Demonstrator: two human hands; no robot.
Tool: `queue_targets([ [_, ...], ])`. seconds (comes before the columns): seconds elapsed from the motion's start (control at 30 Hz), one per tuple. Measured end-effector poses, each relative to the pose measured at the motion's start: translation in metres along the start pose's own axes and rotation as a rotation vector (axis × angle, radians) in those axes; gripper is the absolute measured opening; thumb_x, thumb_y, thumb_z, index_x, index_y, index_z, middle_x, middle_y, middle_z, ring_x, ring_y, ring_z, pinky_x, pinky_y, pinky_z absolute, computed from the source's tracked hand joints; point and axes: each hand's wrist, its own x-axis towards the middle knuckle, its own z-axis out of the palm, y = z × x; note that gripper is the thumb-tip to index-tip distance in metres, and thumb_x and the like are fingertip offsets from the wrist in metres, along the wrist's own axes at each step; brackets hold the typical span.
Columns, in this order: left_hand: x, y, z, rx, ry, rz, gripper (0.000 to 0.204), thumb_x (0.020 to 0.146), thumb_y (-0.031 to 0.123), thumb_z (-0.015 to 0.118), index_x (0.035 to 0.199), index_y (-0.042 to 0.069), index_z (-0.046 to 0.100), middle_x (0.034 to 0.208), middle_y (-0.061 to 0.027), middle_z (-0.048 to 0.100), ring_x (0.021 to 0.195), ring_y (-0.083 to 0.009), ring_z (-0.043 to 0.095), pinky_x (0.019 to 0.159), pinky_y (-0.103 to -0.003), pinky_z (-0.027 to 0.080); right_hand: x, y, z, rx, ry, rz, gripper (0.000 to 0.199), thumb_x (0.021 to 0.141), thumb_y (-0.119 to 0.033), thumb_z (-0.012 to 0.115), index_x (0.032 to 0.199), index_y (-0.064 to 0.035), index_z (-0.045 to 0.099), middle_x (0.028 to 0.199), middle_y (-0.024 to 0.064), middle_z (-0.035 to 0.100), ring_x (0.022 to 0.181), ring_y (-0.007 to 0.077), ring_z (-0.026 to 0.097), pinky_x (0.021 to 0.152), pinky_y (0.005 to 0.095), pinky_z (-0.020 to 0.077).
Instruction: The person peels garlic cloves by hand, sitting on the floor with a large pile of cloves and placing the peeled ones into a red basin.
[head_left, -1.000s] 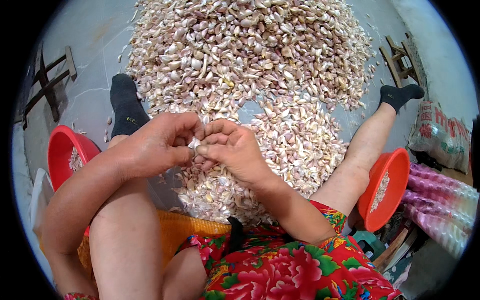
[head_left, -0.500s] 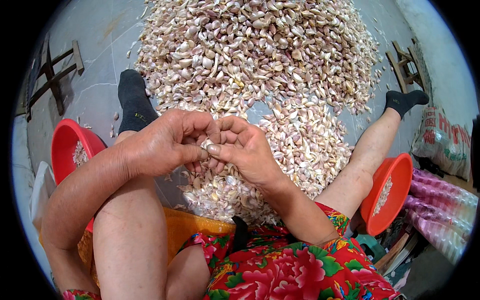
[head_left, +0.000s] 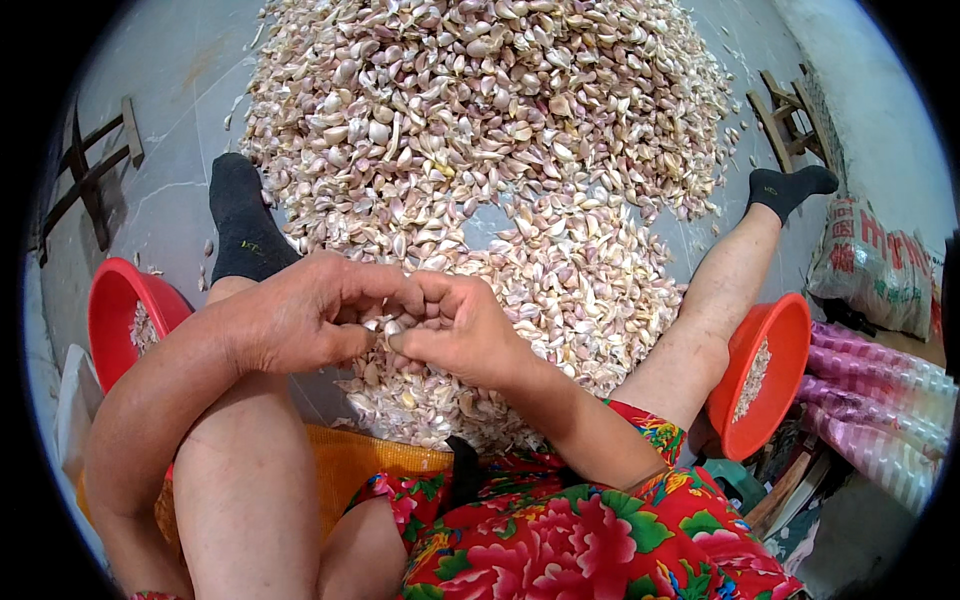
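Left hand (head_left: 300, 325): fingers curled, thumb and fingertips clamped on a small pale garlic clove (head_left: 383, 330); grip unchanged from half a second ago.
Right hand (head_left: 462, 335): fingers bent together, thumb pressing the same clove from the other side.
Clove: between both hands, held above the near edge of the big heap of pinkish-white garlic cloves (head_left: 480, 150) on the grey floor (head_left: 170, 120).
Change: hands meet as before, sitting slightly lower and nearer the body; the view has tipped a little.
Left side: red plastic basin (head_left: 120, 315) holding some cloves, beside the left knee.
Right side: orange-red plastic basin (head_left: 765, 375), tilted against the right leg.
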Motion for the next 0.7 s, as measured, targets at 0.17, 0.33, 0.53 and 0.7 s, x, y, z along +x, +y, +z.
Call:
queue_targets([
  [0.17,-0.005,-0.009,-0.003,0.01,-0.138,-0.169,0.039,0.083,-0.007,0.062,0.12,0.004,0.066,0.083,-0.0023,0.067,0.074,-0.0099,0.065,0.067,-0.027,0.055,-0.015,-0.025,-0.018,-0.747,0.046,0.018,0.013,0.082,-0.006,0.068,0.094,-0.0004,0.069,0.072,0.001,0.063,0.071,0.0062,0.063,0.063,0.0285,0.0522],
  [0.33,-0.003,-0.021,-0.003,0.182,-0.344,-0.086,0.016,0.093,0.008,0.067,0.107,0.001,0.069,0.081,-0.0066,0.068,0.074,-0.0133,0.065,0.071,-0.031,0.055,-0.016,-0.021,-0.058,-1.024,0.034,-0.106,0.015,0.083,-0.01,0.069,0.095,-0.001,0.072,0.07,0.0096,0.066,0.065,0.018,0.065,0.065,0.036,0.0533],
  [0.53,0.0,-0.02,-0.008,0.289,-0.311,-0.197,0.022,0.095,0.018,0.069,0.108,0.001,0.071,0.09,-0.0135,0.074,0.083,-0.0217,0.069,0.078,-0.035,0.055,0.038,-0.017,-0.09,-1.347,0.409,-0.587,0.016,0.083,-0.004,0.072,0.098,-0.004,0.071,0.093,0.0151,0.066,0.085,0.0346,0.067,0.075,0.0416,0.0554],
  [0.7,-0.003,-0.022,-0.011,0.357,-0.24,-0.198,0.027,0.095,0.019,0.07,0.115,0.001,0.067,0.094,-0.0139,0.074,0.089,-0.0227,0.071,0.082,-0.036,0.055,0.061,-0.015,-0.101,-1.566,0.306,-0.586,0.013,0.082,-0.002,0.069,0.095,-0.0048,0.066,0.093,0.0147,0.062,0.087,0.0349,0.066,0.075,0.0433,0.0554],
])
